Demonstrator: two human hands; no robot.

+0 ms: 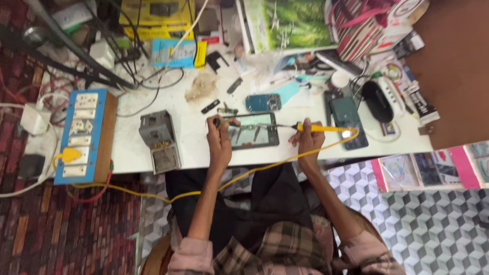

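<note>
An opened smartphone [253, 130] lies on the white table [188, 137] in front of me. My left hand [219, 137] rests at the phone's left edge and pinches a thin dark tool whose tip points over the phone. My right hand [307, 138] grips a yellow-handled soldering iron [321, 128]. Its metal tip reaches left over the phone's top edge, and its yellow cord [244, 175] runs down across my lap.
A grey metal stand [160, 140] sits left of the phone. A blue switchboard [84, 135] lies at the table's left end. Another opened phone [263, 102] and a dark phone [348, 121] lie nearby, with cables, boxes and a striped bag [359, 25] behind.
</note>
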